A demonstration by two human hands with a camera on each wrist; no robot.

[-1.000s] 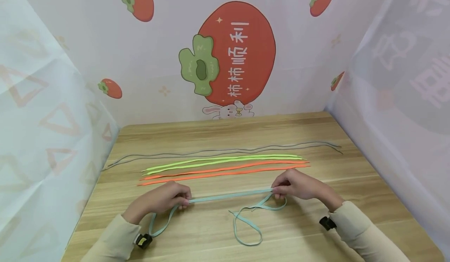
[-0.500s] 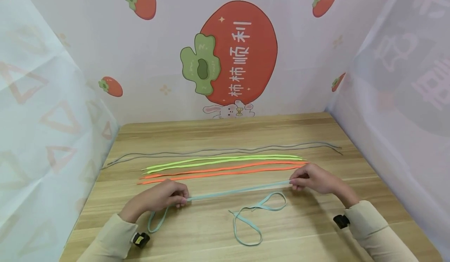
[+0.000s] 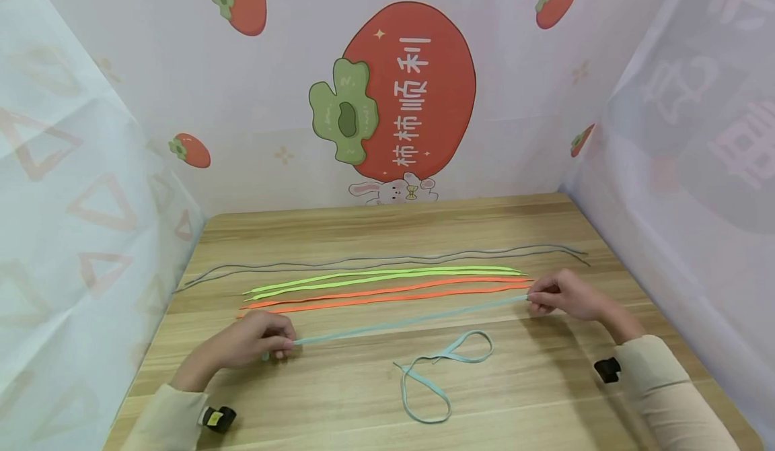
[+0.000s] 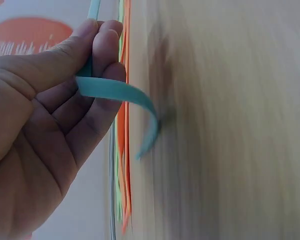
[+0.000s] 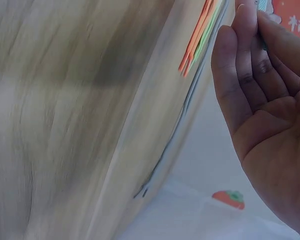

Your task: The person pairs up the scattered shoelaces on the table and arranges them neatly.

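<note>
A light blue flat shoelace [image 3: 412, 320] stretches straight between both hands, just in front of the orange laces. My left hand [image 3: 257, 338] pinches it between thumb and index finger near one end; in the left wrist view a short tail of the shoelace [image 4: 122, 91] curls out below the thumb. My right hand [image 3: 569, 296] pinches the other end, close to the right tips of the orange laces. A second light blue shoelace [image 3: 426, 385] lies loosely looped on the table in front of the stretched one.
Behind the hands, two orange laces [image 3: 387, 295], two yellow-green laces [image 3: 375, 276] and two thin grey laces [image 3: 339, 262] lie side by side across the wooden table [image 3: 339, 229]. White printed sheets [image 3: 272, 101] enclose the back and sides.
My right hand has moved right and away from me, drawing the lace out. My left hand has shifted left, and the loop that hung below it has shrunk to a short tail.
</note>
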